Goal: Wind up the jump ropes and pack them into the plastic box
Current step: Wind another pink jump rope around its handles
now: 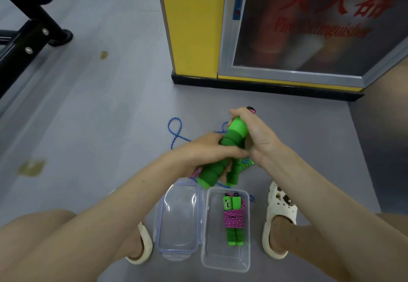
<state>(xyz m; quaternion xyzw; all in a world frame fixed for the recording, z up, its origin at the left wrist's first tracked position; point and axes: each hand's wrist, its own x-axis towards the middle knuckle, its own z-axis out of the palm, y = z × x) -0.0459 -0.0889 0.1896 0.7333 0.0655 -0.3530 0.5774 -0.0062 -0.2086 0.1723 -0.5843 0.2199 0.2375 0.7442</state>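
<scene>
**Green handles gripped together, blue cord loose on the floor**

The left hand (207,148) is curled round the middle of the green foam handles (233,136), and the right hand (256,131) is closed over their upper end. Both hold the pair together, tilted, above the floor (99,116). I cannot tell exactly how the fingers sit underneath.

The blue rope (175,130) trails off at ten o'clock from the hands and lies in a slack loop on the floor, so the winding looks barely begun. A scrap of pink cord also shows just below the left hand.

The foam looks soft and grippy, and the whole thing looks light. The cord is limp and braided and will likely tangle or spring loose unless kept taut. I would pinch the handles side by side in one hand and feed the cord round their middle with the other.

At six o'clock from the hands the clear plastic box (226,262) stands open on the floor. Inside it lies a wound jump rope (234,220), pink cord wrapped round green handles, with bare room beside it. The lid (178,222) lies touching the box at seven o'clock.

Pale clogs flank them, one (278,204) at five o'clock and one (143,244) at seven. A fire extinguisher cabinet (309,27) stands at one o'clock.
</scene>
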